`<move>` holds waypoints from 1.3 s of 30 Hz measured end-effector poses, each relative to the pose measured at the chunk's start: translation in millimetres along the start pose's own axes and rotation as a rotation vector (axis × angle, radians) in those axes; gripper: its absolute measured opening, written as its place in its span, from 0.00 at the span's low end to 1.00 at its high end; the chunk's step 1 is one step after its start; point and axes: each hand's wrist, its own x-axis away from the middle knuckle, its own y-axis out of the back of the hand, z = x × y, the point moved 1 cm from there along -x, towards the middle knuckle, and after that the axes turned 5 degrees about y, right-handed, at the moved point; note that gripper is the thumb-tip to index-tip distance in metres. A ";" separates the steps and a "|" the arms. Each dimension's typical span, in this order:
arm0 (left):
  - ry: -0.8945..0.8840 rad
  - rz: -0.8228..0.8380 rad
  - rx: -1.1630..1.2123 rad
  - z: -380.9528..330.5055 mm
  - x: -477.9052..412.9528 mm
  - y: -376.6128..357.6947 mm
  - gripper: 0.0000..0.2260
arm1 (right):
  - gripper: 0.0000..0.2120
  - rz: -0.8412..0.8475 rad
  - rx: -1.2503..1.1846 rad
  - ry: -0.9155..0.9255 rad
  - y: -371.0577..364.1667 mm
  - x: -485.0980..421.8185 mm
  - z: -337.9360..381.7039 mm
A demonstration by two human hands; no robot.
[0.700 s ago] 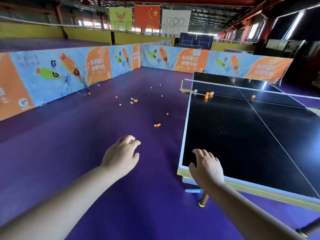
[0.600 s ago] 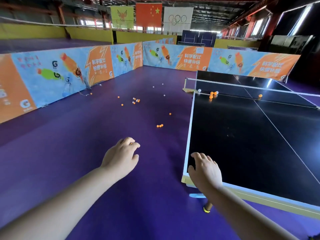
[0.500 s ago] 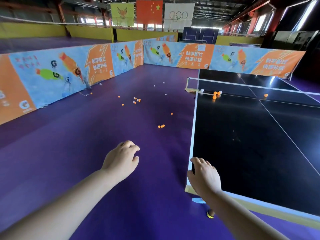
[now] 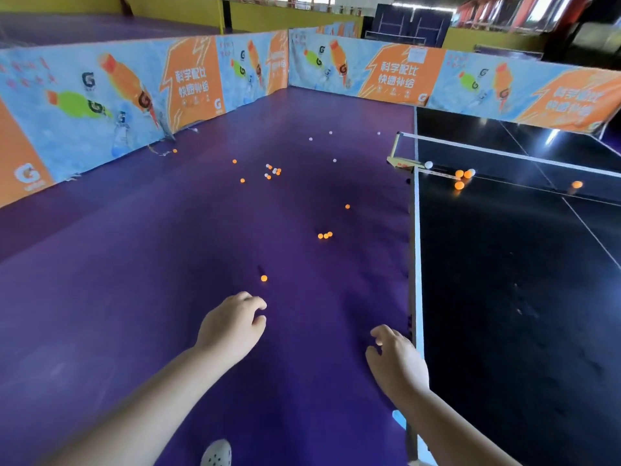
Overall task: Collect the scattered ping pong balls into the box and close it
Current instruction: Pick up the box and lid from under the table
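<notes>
Orange and white ping pong balls lie scattered over the purple floor. The nearest orange ball (image 4: 264, 278) is just beyond my left hand (image 4: 232, 326), whose fingers hang loosely curled over the floor with nothing seen in them. Further off are three orange balls (image 4: 325, 235), a single orange ball (image 4: 347, 206) and a mixed cluster (image 4: 273, 171). My right hand (image 4: 396, 359) hovers with relaxed, spread fingers beside the table's left edge. More orange balls (image 4: 463, 174) and a white ball (image 4: 428, 164) sit on the table by the net. No box is in view.
The black ping pong table (image 4: 504, 297) fills the right side, its net (image 4: 504, 155) across the far part. Printed barriers (image 4: 134, 95) fence the floor on the left and at the back. A white shoe (image 4: 216, 453) shows at the bottom edge.
My view has shifted left and tilted down along the table's side. My right hand has come off the table corner and now hangs over the floor. The nearest orange ball has come into view.
</notes>
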 end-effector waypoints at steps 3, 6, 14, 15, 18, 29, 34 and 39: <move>-0.065 0.035 -0.007 14.9 -64.6 -5.9 0.12 | 0.17 0.005 -0.005 -0.072 -19.8 -40.3 18.7; -0.127 0.090 0.000 28.1 -127.6 -8.1 0.12 | 0.15 0.004 -0.042 -0.203 -39.9 -74.5 38.7; -0.283 0.262 -0.021 37.3 -259.8 -34.6 0.10 | 0.13 0.037 -0.118 -0.484 -81.2 -144.7 67.7; -0.305 0.287 -0.019 31.4 -272.0 -41.2 0.10 | 0.13 0.043 -0.117 -0.518 -83.2 -150.2 66.4; -0.363 0.361 -0.006 4.4 -305.7 -66.8 0.13 | 0.10 0.080 -0.123 -0.607 -87.8 -167.1 53.3; -0.565 0.572 -0.130 -131.8 -447.4 -181.8 0.12 | 0.08 0.105 -0.266 -0.961 -123.8 -274.0 -55.3; -0.619 0.632 -0.189 -175.8 -504.5 -245.5 0.12 | 0.09 0.126 -0.366 -1.069 -148.2 -336.7 -107.7; -0.635 0.682 -0.210 -195.0 -547.0 -325.7 0.13 | 0.14 0.214 -0.434 -1.160 -195.1 -384.1 -165.7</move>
